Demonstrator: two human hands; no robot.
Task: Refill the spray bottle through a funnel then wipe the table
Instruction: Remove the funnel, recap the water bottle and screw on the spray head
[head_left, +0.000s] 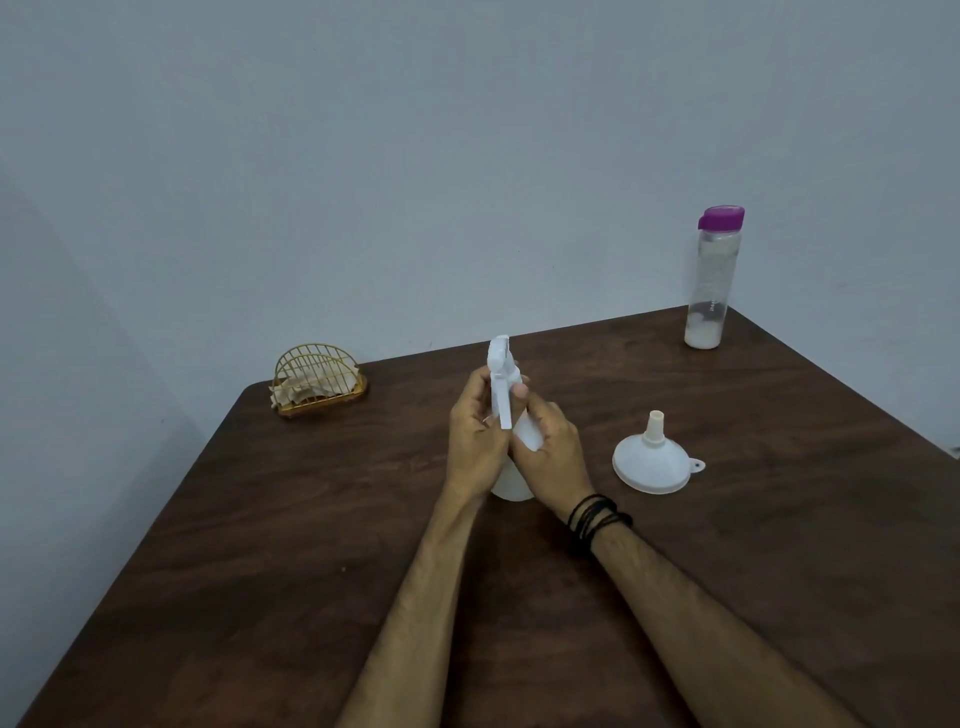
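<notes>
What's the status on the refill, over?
Both hands grip spray bottle, upright on table. Funnel upside down beside it, unused. Nothing in the way.

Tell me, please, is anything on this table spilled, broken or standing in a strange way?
Only one thing: the funnel rests upside down on the table, spout pointing up, right of the spray bottle. No spill or damage is visible; the far bottle stands upright and capped.

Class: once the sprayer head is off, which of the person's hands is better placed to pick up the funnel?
Probably the right hand: the funnel lies upturned just to its right, while the left hand sits on the spray bottle's far side.
</notes>
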